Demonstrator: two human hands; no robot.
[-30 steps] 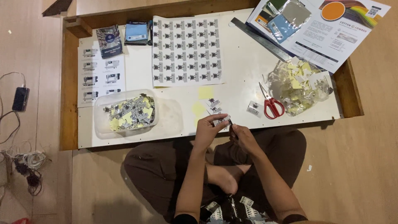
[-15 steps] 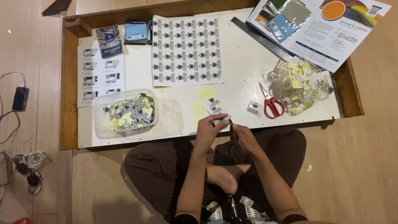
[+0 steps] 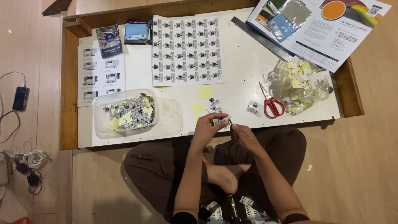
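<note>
The left hand [image 3: 206, 129] pinches a small sticker [image 3: 220, 121] at the table's [image 3: 240, 95] near edge; the right hand [image 3: 242, 135] seems to pick at its corner. Peeling slowly should keep it flat.

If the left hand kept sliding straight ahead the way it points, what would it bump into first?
Probably the small printed sticker the left hand already pinches. Past that, loose stickers on the white board, though height is hard to judge.
</note>
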